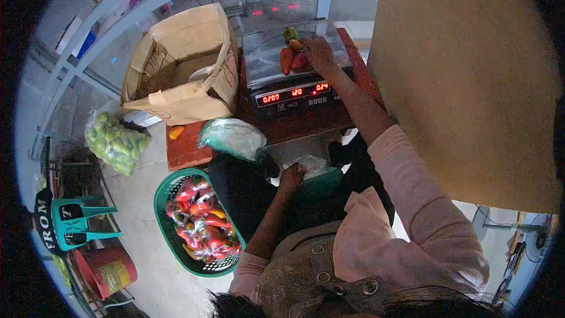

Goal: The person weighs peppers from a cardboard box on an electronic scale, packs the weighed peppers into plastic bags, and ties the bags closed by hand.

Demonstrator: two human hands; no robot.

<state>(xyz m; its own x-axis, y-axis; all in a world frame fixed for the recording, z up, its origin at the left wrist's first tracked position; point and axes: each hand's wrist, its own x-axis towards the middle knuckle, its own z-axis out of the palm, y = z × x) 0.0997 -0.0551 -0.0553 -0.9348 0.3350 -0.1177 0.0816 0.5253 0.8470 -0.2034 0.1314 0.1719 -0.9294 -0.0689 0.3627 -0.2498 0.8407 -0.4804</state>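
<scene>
My right hand (pixel 319 53) reaches over the digital scale (pixel 282 99), its fingers curled down onto the peppers on the weighing plate. A red pepper (pixel 286 60) lies there beside a few others, one orange and one with green at its end. Red digits on the display read 0.200, 1.20 and 0.24. Over my lap, my left hand (pixel 292 176) is closed at the edge of a clear plastic bag (pixel 315 165); its fingertips are partly hidden. A bundle of clear and green plastic bags (pixel 234 138) lies by my knee.
An open cardboard box (pixel 191 41) stands left of the scale. A green basket (pixel 162 218) on the floor holds several wrapped peppers. A bag of green vegetables (pixel 115 141) lies further left. A red bucket (pixel 112 271) stands lower left. A tall brown board (pixel 471 82) rises on the right.
</scene>
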